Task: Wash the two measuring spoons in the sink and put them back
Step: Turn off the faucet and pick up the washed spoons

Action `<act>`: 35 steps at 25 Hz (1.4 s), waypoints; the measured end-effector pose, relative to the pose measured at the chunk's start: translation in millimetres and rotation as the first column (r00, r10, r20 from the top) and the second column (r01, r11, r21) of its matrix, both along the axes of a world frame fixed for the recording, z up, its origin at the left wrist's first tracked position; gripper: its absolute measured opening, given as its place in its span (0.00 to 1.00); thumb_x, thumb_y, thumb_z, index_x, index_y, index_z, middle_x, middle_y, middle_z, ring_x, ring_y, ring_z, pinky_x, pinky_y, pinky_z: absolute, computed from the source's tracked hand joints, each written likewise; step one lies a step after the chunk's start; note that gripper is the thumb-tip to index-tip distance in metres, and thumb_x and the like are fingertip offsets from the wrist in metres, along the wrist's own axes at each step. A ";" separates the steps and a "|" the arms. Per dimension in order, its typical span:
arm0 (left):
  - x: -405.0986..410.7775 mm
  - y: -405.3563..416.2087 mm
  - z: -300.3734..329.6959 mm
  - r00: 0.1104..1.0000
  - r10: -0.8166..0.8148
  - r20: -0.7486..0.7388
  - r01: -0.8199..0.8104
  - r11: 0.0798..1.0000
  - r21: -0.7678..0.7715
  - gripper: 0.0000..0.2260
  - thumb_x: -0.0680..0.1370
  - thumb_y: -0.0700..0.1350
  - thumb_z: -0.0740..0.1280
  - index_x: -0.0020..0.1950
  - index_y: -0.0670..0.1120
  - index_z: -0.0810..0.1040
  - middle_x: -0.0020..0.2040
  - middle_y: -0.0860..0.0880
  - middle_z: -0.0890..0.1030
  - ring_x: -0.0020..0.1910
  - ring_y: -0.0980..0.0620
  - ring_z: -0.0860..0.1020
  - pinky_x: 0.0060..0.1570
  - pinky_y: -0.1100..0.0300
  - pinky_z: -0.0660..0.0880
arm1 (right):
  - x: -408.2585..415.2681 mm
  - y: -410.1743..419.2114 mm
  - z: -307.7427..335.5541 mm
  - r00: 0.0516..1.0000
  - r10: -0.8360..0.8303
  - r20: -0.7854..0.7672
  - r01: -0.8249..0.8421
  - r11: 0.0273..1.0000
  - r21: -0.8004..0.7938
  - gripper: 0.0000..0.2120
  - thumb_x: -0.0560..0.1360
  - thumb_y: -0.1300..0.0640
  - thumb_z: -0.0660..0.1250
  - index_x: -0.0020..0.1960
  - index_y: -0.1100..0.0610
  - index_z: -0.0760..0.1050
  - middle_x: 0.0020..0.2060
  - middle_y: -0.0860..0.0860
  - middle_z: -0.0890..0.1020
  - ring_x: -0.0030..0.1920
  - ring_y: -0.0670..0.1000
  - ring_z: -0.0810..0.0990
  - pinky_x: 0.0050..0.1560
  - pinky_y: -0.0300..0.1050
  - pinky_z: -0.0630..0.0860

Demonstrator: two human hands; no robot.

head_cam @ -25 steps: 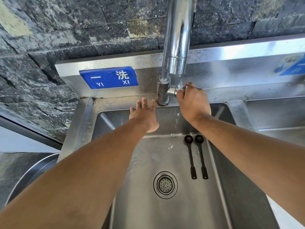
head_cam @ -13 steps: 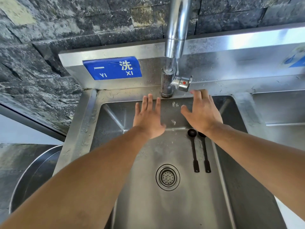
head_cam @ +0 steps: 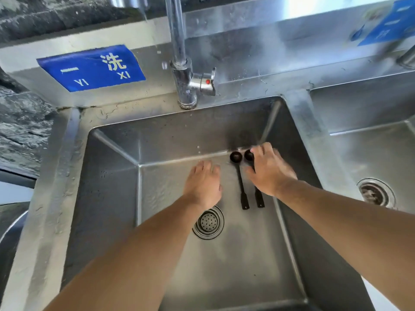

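Left hand (head_cam: 203, 187): fingers straight, loosely together, holding nothing, low over sink (head_cam: 107, 176) floor. Left measuring spoon (head_cam: 240, 179) just right of its fingertips, untouched. Right measuring spoon (head_cam: 258, 194) parallel, under right hand (head_cam: 270, 170); whether these spread, bent fingers touch it, cannot tell. Both handles run toward person, bowls by back wall. Right hand nearer.

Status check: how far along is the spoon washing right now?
Done: both black measuring spoons lie side by side on the wet sink floor, right of the drain. In hand: the right hand reaches over the right-hand spoon, covering part of it; whether it grips is unclear. The left hand hovers open beside them. Left: any scrubbing, lifting both out and putting them back.
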State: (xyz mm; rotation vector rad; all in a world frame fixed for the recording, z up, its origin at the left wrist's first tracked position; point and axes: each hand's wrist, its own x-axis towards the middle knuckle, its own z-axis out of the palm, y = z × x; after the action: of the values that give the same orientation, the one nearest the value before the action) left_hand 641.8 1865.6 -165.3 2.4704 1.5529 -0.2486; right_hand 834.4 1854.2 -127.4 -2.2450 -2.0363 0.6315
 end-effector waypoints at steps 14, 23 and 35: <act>65.2 -0.8 -113.7 0.875 0.425 0.230 -0.342 0.881 -0.328 0.12 0.80 0.46 0.63 0.47 0.39 0.80 0.48 0.38 0.82 0.49 0.36 0.79 0.46 0.50 0.76 | 1.5 -5.4 -130.5 0.915 -0.401 -0.050 0.382 0.898 -0.217 0.13 0.80 0.57 0.62 0.62 0.62 0.73 0.62 0.60 0.76 0.59 0.61 0.77 0.52 0.50 0.74; 91.3 12.1 -132.3 0.777 0.580 0.244 -0.488 0.800 -0.349 0.09 0.76 0.47 0.69 0.45 0.41 0.79 0.43 0.42 0.82 0.44 0.39 0.79 0.43 0.50 0.77 | -1.7 6.4 -159.0 0.900 -0.434 0.044 0.434 0.883 -0.178 0.09 0.80 0.60 0.64 0.60 0.60 0.75 0.56 0.59 0.79 0.53 0.61 0.81 0.45 0.51 0.77; 90.9 20.3 -122.5 0.629 0.747 0.217 -0.577 0.635 -0.514 0.11 0.71 0.42 0.69 0.30 0.43 0.73 0.27 0.47 0.75 0.28 0.45 0.74 0.27 0.59 0.70 | -5.4 6.4 -149.3 0.888 -0.460 0.000 0.450 0.870 -0.200 0.05 0.77 0.62 0.68 0.52 0.61 0.78 0.51 0.58 0.82 0.50 0.59 0.82 0.38 0.45 0.72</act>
State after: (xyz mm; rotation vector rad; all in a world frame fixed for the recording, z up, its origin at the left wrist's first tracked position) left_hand 732.7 1885.9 -287.9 1.3511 1.8671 0.0892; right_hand 829.0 1860.6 -276.7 -2.6542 -1.3835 0.8501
